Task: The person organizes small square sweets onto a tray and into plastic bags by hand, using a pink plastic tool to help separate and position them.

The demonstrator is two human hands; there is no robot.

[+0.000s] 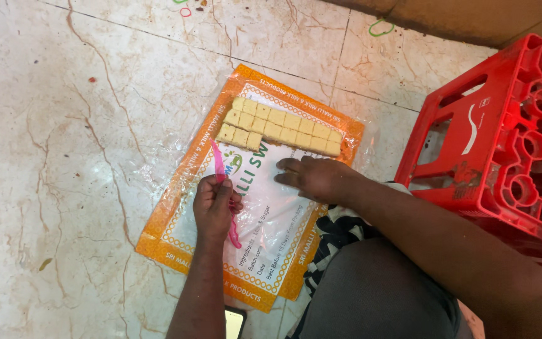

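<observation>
A clear plastic packet with an orange printed border lies flat on the marble floor. On its far end sits a slab of pale yellow sweet squares, cut into rows. My left hand is closed around a thin pink plastic knife, whose tip points toward the near left corner of the squares. My right hand rests palm down on the packet just below the squares, fingers pointing left. It holds nothing.
A red plastic bottle crate stands on its side at the right. A phone's corner shows at the bottom edge. A green rubber band and a pink one lie on the floor at the far side. My grey-clad knee fills the lower right.
</observation>
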